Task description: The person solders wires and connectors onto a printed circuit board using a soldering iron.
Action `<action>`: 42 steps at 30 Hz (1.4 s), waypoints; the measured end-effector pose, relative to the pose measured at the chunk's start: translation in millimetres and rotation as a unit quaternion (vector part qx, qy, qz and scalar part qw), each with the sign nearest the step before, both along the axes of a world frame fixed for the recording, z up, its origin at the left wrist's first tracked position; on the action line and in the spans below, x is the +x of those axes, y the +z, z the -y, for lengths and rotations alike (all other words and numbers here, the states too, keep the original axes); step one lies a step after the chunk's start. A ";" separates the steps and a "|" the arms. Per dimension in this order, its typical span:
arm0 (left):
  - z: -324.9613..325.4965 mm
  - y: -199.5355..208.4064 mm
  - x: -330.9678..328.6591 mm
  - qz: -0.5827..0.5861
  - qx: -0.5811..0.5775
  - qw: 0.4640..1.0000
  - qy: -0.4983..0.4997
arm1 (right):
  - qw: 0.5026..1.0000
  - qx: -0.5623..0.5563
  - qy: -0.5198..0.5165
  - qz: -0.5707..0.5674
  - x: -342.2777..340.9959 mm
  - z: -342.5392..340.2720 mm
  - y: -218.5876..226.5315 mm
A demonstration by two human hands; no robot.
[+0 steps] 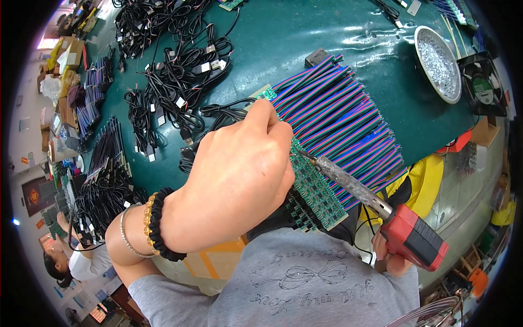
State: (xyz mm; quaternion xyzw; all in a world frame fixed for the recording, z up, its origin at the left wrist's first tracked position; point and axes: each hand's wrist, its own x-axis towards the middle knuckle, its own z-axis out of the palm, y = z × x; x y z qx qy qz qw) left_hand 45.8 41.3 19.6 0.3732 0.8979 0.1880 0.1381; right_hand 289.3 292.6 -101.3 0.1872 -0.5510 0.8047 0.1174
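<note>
My left hand is closed in a pinch over the near left part of a panel of small green circuit boards. A thin reddish wire end shows at its fingers; the rest is hidden behind the hand. My right hand grips a soldering iron with a red and black handle. The iron's tip reaches the boards right beside my left fingers. From the boards, rows of striped ribbon wires in black, blue, red and green fan out to the right.
Heaps of black USB cables lie left on the green table. A bowl of silvery bits and a small black fan stand at the right. More wired boards lie far left, where another person sits.
</note>
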 end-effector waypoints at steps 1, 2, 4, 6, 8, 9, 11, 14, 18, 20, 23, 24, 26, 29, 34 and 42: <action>0.2 0.5 0.2 0.003 -0.001 1.000 0.002 | 0.999 -0.003 -0.013 0.034 4.4 1.5 0.5; 0.4 0.5 0.4 0.002 0.000 1.000 0.002 | 0.997 -0.005 -0.026 0.068 6.6 2.2 0.4; 0.6 -0.6 1.1 -0.003 0.002 1.000 0.000 | 0.996 -0.024 0.017 0.084 0.8 -2.1 -1.9; 0.5 -0.8 2.0 0.000 0.003 1.000 0.003 | 0.992 -0.042 0.059 0.099 -7.8 1.6 3.5; 1.1 -1.4 2.5 0.003 0.006 1.000 0.006 | 0.993 0.049 -0.013 0.107 -18.8 15.0 17.2; 1.7 -2.4 2.6 -0.002 0.005 1.000 0.005 | 0.993 0.051 -0.011 0.103 -22.8 13.2 16.0; 3.2 -5.0 2.6 -0.009 0.007 1.000 0.004 | 0.996 0.051 0.035 0.058 -28.9 10.8 13.2; 5.2 -7.3 2.9 -0.015 0.008 1.000 0.004 | 0.974 0.061 -0.135 0.169 -16.5 36.9 33.0; 10.7 -10.6 10.7 -0.043 0.021 0.999 0.012 | 0.989 0.092 -0.031 0.109 -28.1 25.5 31.0; 13.2 -13.0 22.3 -0.082 0.042 0.996 0.021 | 0.970 0.058 -0.080 0.220 -22.4 34.0 37.8; 18.2 -22.7 38.0 -0.223 0.071 0.971 -0.042 | 0.967 0.025 -0.161 0.194 -13.0 34.5 26.6; 23.5 -30.0 40.6 -0.279 0.099 0.955 -0.036 | 0.972 0.014 -0.145 0.187 -10.6 32.8 17.9; 35.4 -22.3 35.4 -0.209 0.184 0.960 0.016 | 0.964 -0.008 -0.191 0.185 -2.4 19.2 5.4; 78.0 -24.0 -2.5 -0.337 0.105 0.920 0.173 | 0.963 -0.014 -0.200 0.180 -8.4 16.0 6.9; 116.5 -30.5 -45.8 -0.244 0.137 0.927 0.250 | 0.965 -0.015 -0.184 0.186 -15.8 25.2 12.0; 106.1 -36.9 -76.2 -0.290 0.015 0.957 -0.005 | 0.959 0.051 -0.196 0.196 -23.7 39.4 39.3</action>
